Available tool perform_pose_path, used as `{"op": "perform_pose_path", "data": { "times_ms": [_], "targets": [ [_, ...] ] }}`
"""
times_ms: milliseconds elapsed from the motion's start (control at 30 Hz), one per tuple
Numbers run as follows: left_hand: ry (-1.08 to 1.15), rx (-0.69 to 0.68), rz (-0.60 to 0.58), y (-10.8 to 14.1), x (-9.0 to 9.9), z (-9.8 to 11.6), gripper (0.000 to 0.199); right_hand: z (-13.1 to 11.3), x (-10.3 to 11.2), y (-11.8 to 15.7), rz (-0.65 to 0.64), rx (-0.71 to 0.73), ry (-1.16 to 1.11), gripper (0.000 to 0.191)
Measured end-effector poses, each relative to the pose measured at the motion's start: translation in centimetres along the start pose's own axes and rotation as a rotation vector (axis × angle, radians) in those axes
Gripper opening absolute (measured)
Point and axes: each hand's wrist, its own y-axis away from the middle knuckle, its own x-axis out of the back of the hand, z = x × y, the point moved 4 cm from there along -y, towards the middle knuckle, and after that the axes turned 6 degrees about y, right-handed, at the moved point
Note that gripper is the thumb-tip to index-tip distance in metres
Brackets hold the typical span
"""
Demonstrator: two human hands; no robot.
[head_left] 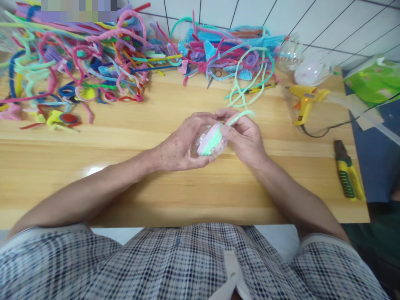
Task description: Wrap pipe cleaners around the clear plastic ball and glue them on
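Note:
My left hand (184, 143) is wrapped around a clear plastic ball (220, 148) above the middle of the table. Around the ball run bands of pale lilac and mint green pipe cleaner. My right hand (245, 135) pinches the mint green pipe cleaner (240, 116) against the ball's upper right side. From its fingers the loose end curves up, near a tangle of mint green pipe cleaners (239, 89) lying behind the hand. Part of the ball is hidden by my fingers.
Many coloured pipe cleaners (84, 58) pile along the wall. A yellow glue gun (304, 102) with its cord lies at right, pliers (346, 171) near the right edge. Behind them sit clear plastic balls (309, 73). Scissors (214, 77) and a yellow cutter (261, 88) lie behind my hands.

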Motion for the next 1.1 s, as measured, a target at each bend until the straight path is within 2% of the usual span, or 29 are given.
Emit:
{"op": "perform_pose_path", "data": {
  "times_ms": [300, 567, 733, 967, 1100],
  "targets": [
    [0.030, -0.081, -0.035, 0.2, 0.2, -0.6, 0.084, 0.8, 0.2, -0.4, -0.018, 0.094, -0.031, 0.037],
    [-0.011, -0.063, -0.034, 0.2, 0.0, -0.3, 0.074, 0.8, 0.1, -0.5, 0.001, 0.105, 0.003, 0.043],
    [0.009, -0.036, 0.001, 0.0, -0.1, -0.4, 0.071, 1.0, 0.1, -0.7, 0.039, 0.121, 0.013, 0.043],
    [0.089, 0.004, -0.022, -0.1, 0.4, -1.1, 0.062, 1.5, 0.2, -1.2, 0.085, 0.127, -0.032, 0.045],
    [0.074, -0.016, -0.041, -0.2, 0.3, -1.4, 0.071, 1.6, 0.2, -1.3, 0.102, 0.109, -0.040, 0.047]
  ]
}}
